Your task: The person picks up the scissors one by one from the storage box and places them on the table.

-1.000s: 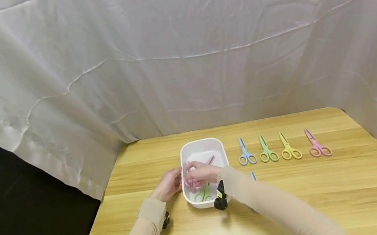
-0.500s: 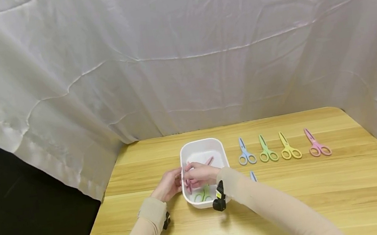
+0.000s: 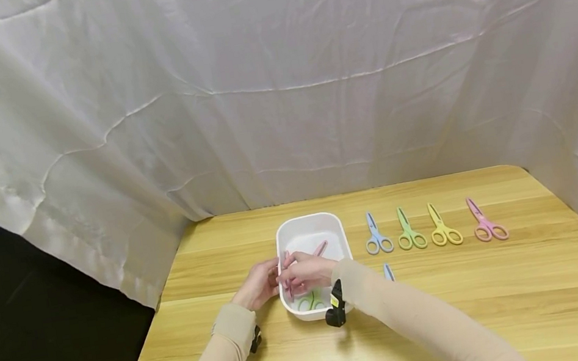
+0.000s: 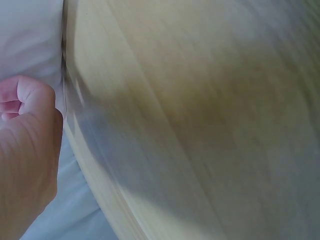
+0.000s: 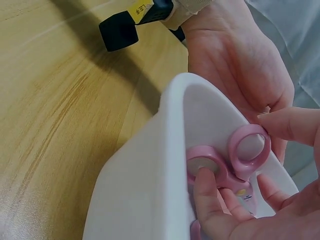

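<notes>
Inside the white box (image 3: 310,225), my right hand (image 3: 307,269) holds a pair of pink scissors (image 5: 250,150) by the handle loops. The right wrist view shows my thumb at one loop and a finger at the other. A pink blade (image 3: 321,248) shows beyond the knuckles, and another bit of pink (image 5: 195,231) lies lower in the box. Green scissors (image 3: 311,302) lie at the box's near end, partly under my right hand. My left hand (image 3: 260,283) rests against the outside of the box's left wall, its fingers relaxed and partly hidden.
To the right stand in a row blue scissors (image 3: 377,236), green scissors (image 3: 409,231), yellow scissors (image 3: 444,228) and pink scissors (image 3: 486,223). Another blue blade (image 3: 388,271) shows beyond my right sleeve. Behind the wooden table (image 3: 505,298) hangs a grey curtain (image 3: 280,114).
My right hand has shifted slightly left inside the box, and the pink scissors' handles with it, toward the left wall. My left hand and the box stay put.
</notes>
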{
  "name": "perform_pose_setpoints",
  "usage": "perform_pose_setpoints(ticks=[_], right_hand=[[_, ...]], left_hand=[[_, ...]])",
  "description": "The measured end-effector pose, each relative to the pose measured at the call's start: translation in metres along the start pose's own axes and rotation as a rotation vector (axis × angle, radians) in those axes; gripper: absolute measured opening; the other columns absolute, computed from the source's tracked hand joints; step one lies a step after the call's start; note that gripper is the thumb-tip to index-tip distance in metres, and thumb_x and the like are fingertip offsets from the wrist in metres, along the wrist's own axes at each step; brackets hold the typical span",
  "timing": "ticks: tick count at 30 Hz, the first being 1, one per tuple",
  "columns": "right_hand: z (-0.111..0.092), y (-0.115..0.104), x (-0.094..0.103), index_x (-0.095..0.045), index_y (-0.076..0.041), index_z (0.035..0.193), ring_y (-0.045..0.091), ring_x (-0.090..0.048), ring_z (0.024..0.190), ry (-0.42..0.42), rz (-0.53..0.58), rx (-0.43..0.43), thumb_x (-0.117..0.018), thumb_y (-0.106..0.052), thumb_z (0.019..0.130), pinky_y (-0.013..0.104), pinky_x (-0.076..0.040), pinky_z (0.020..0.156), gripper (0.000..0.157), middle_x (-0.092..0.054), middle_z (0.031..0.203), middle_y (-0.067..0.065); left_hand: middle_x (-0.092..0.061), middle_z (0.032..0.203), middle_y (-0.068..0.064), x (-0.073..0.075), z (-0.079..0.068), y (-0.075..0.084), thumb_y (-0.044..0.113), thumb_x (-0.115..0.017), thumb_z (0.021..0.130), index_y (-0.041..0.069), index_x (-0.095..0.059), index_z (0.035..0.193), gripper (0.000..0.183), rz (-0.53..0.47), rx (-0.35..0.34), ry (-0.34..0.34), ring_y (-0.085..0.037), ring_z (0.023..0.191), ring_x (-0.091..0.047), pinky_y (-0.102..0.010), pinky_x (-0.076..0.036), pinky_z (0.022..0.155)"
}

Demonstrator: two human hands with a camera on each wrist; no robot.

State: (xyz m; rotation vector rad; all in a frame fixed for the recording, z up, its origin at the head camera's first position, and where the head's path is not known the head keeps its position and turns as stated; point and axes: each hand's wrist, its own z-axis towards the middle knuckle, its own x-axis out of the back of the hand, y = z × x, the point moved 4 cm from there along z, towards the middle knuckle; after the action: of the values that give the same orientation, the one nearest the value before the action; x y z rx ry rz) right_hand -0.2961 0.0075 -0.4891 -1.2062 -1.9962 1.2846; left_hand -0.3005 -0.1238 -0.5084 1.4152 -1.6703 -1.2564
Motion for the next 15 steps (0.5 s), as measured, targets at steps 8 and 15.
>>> perform_pose_setpoints(ticks=[8,15], right_hand=[[-0.0006,0.0014,-0.0015,-0.04,-0.005,0.117,0.019,-0.064,0.073,-0.026,0.018,0.012,-0.064,0.0,0.085,0.029,-0.058,0.075,0.04,-0.062,0.079,0.006],[-0.0027,0.0021,-0.0011,-0.039,-0.006,0.119,0.018,-0.062,0.071,-0.029,0.011,0.019,-0.06,0.002,0.082,0.027,-0.057,0.071,0.044,-0.061,0.076,0.006]], left_hand=[[-0.062,0.085,0.002,-0.0008,0.0007,-0.0013,0.024,-0.04,0.107,0.003,-0.062,0.115,0.032,-0.006,0.006,-0.003,-0.01,0.075,-0.06,-0.024,-0.053,0.075],[-0.063,0.085,0.002,-0.0011,0.0007,-0.0012,0.024,-0.04,0.106,0.001,-0.061,0.117,0.033,-0.004,0.008,0.003,-0.011,0.078,-0.062,-0.026,-0.054,0.077]])
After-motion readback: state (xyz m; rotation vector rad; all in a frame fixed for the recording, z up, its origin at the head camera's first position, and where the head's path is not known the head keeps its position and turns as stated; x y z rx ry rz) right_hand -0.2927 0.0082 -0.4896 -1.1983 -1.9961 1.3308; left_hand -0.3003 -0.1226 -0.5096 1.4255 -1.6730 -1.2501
